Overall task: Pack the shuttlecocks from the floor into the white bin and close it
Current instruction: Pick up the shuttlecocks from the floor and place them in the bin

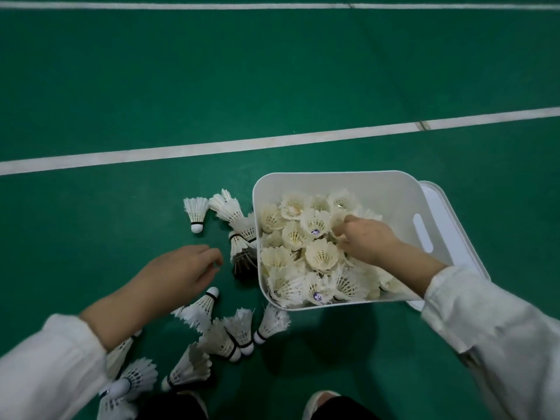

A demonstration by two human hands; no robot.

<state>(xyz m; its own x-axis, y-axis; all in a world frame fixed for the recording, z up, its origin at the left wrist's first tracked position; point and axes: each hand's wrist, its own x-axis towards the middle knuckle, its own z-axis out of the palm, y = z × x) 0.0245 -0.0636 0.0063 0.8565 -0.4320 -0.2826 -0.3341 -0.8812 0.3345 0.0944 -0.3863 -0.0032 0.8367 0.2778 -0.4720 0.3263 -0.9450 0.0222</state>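
White feathered shuttlecocks (321, 254) fill the white rectangular plastic bin (378, 187), heaped, mostly with open skirts facing up. Right hand (368, 239) is inside the bin on top of the heap, fingers curled down into the feathers. Fingertips are hidden, so can't tell if they pinch one.

More loose shuttlecocks lie on the floor left of the bin: a row (235, 219) against its left wall, one alone (196, 212) with its cork down, and a scattered bunch (224, 338) in front. Left hand (181, 271) hovers over the floor between these groups, fingers loosely curled and slightly apart, holding nothing, tips near the dark-feathered shuttlecock (244, 262) by the bin wall.

White plastic lid (454, 225) sticks out from under the bin's right side; bin is uncovered. Green court floor (272, 71) has a white painted line (212, 147) behind the bin.
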